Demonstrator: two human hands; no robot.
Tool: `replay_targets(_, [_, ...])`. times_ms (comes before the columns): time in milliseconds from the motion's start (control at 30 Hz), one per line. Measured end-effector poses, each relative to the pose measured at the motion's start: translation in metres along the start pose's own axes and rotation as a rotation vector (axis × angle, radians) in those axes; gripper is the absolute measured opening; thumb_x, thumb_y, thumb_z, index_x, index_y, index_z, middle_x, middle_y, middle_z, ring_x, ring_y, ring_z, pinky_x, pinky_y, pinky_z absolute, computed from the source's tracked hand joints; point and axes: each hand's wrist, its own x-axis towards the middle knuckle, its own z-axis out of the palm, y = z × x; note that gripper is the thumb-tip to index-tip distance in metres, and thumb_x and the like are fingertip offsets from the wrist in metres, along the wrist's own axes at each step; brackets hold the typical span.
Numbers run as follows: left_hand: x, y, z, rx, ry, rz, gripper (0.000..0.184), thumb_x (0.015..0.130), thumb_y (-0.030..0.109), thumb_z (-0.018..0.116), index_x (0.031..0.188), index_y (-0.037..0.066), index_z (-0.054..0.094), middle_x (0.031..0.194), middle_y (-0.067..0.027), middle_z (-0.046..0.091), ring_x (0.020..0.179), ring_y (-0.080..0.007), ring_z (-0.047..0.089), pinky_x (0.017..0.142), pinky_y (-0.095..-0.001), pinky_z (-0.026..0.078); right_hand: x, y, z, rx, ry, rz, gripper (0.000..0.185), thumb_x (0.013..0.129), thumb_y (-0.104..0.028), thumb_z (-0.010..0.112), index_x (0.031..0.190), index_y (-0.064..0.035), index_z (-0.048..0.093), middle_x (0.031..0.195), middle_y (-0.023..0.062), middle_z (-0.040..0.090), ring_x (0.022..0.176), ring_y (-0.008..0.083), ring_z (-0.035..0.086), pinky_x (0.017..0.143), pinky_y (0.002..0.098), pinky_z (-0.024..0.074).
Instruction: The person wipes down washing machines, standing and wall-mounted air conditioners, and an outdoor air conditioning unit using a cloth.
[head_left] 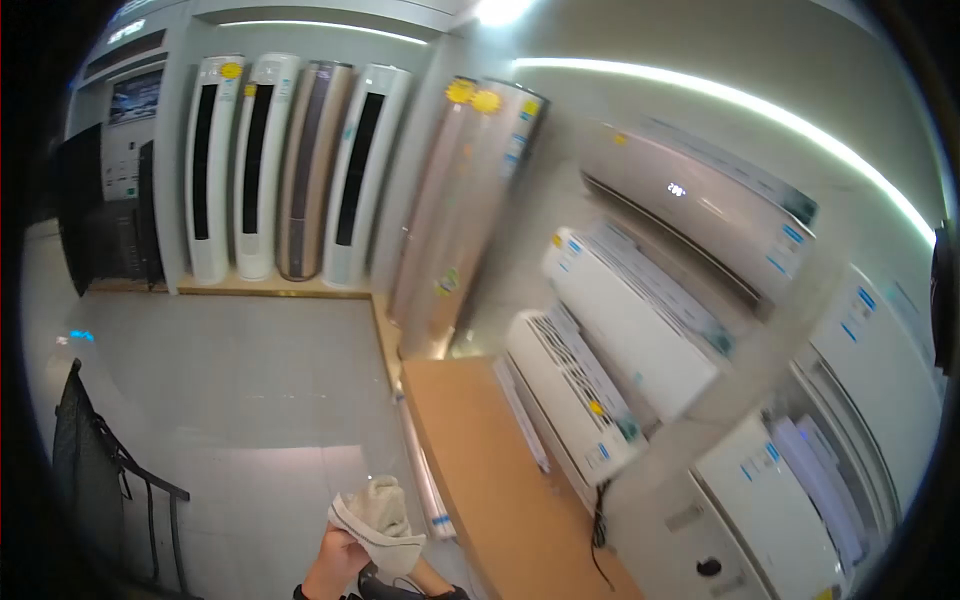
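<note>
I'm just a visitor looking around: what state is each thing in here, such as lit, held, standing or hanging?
Left hand: closed on the pale cloth
Pale cloth: bunched, held up
Right hand: mostly hidden by the cloth, grip unclear
Topmost wall air conditioner: display lit
Curved light strip: on
Tall floor units: standing upright
Black cord: hanging down

We can't see much of the right hand (430, 577) tbh, the pale cloth (382, 520) is hiding its fingers. The wrist below the left hand (336, 560) gets chopped by the bottom edge. Blue stickers (793, 233) way up and right of the fingers? Too tiny for us to read, and kinda blurry.
</note>
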Motion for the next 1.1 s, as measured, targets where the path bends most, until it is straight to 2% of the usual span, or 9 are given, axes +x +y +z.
replay_targets(200, [0.104, 0.113, -0.040, 0.161, 0.114, 0.087, 0.061, 0.091, 0.021, 0.047, 0.148, 0.001, 0.044, 0.148, -0.0193, 0.051, 0.136, -0.0358, 0.052, 0.114, -0.0523, 0.044, 0.157, -0.030, 0.044, -0.040, -0.140, -0.008, 0.046, 0.099, -0.024, 0.062, 0.140, -0.0049, 0.054, 0.136, 0.0139, 0.061, 0.122, 0.0286, 0.061, 0.102, 0.0383, 0.0495])
replay_targets(300, [0.169, 0.140, -0.052, 0.007, 0.055, 0.255, 0.061, 0.100, 0.043, 0.037, 0.145, 0.002, 0.049, 0.137, -0.0188, 0.058, 0.131, -0.0334, 0.056, 0.112, -0.0474, 0.046, 0.245, -0.052, 0.067, -0.078, -0.179, -0.003, 0.046, 0.099, -0.024, 0.062, 0.140, -0.0051, 0.055, 0.135, 0.0140, 0.062, 0.122, 0.0287, 0.061, 0.102, 0.0384, 0.0496])
replay_targets(400, [0.231, 0.171, -0.086, -0.031, 0.059, 0.376, 0.057, 0.099, 0.045, 0.048, 0.139, 0.004, 0.054, 0.129, -0.0159, 0.063, 0.122, -0.0272, 0.062, 0.105, -0.0433, 0.051, 0.331, -0.066, 0.084, -0.112, -0.182, -0.017, 0.045, 0.099, -0.025, 0.062, 0.139, -0.0053, 0.055, 0.135, 0.0140, 0.062, 0.122, 0.0288, 0.061, 0.101, 0.0384, 0.0497])
replay_targets(467, [0.266, 0.199, -0.122, 0.342, 0.207, 0.443, 0.063, 0.099, 0.049, 0.046, 0.142, 0.003, 0.050, 0.131, -0.0154, 0.061, 0.124, -0.0286, 0.060, 0.108, -0.0444, 0.050, 0.385, -0.073, 0.092, -0.134, -0.173, -0.026, 0.045, 0.099, -0.025, 0.062, 0.139, -0.0054, 0.055, 0.135, 0.0141, 0.062, 0.121, 0.0289, 0.061, 0.101, 0.0385, 0.0497])
replay_targets(700, [0.423, 0.334, -0.164, 1.031, 0.204, 0.498, 0.053, 0.103, 0.037, 0.052, 0.139, -0.002, 0.052, 0.134, -0.0146, 0.062, 0.119, -0.0255, 0.065, 0.104, -0.0402, 0.054, 0.577, -0.107, 0.140, -0.194, -0.064, -0.067, 0.044, 0.099, -0.026, 0.062, 0.138, -0.0059, 0.056, 0.135, 0.0142, 0.062, 0.121, 0.0291, 0.062, 0.100, 0.0386, 0.0500])
replay_targets(733, [0.445, 0.355, -0.174, 0.931, 0.137, 0.497, 0.047, 0.103, 0.026, 0.056, 0.141, 0.000, 0.051, 0.138, -0.0149, 0.060, 0.124, -0.0274, 0.062, 0.106, -0.0414, 0.052, 0.603, -0.113, 0.150, -0.200, -0.050, -0.071, 0.044, 0.099, -0.026, 0.062, 0.138, -0.0060, 0.056, 0.134, 0.0142, 0.062, 0.121, 0.0292, 0.062, 0.100, 0.0387, 0.0500])
replay_targets(833, [0.528, 0.403, -0.208, -0.195, 0.020, 0.145, 0.046, 0.098, 0.015, 0.062, 0.141, 0.003, 0.051, 0.139, -0.0136, 0.059, 0.128, -0.0288, 0.059, 0.110, -0.0432, 0.049, 0.685, -0.120, 0.176, -0.233, -0.010, -0.100, 0.044, 0.099, -0.026, 0.062, 0.137, -0.0062, 0.057, 0.134, 0.0143, 0.062, 0.120, 0.0293, 0.062, 0.099, 0.0387, 0.0501])
replay_targets(967, [0.621, 0.431, -0.294, 0.012, -0.023, 0.105, 0.039, 0.100, 0.022, 0.058, 0.135, 0.005, 0.055, 0.135, -0.0130, 0.062, 0.127, -0.0323, 0.059, 0.113, -0.0504, 0.044, 0.797, -0.127, 0.209, -0.260, 0.023, -0.105, 0.043, 0.099, -0.027, 0.062, 0.137, -0.0065, 0.057, 0.134, 0.0143, 0.063, 0.120, 0.0294, 0.062, 0.099, 0.0388, 0.0502])
replay_targets(1100, [0.688, 0.483, -0.316, 0.214, -0.005, 0.148, 0.039, 0.099, 0.024, 0.061, 0.133, 0.006, 0.057, 0.131, -0.0118, 0.063, 0.123, -0.0311, 0.061, 0.108, -0.0504, 0.049, 0.909, -0.124, 0.252, -0.246, 0.032, -0.086, 0.043, 0.099, -0.028, 0.062, 0.136, -0.0068, 0.058, 0.134, 0.0144, 0.063, 0.119, 0.0296, 0.062, 0.098, 0.0389, 0.0504])
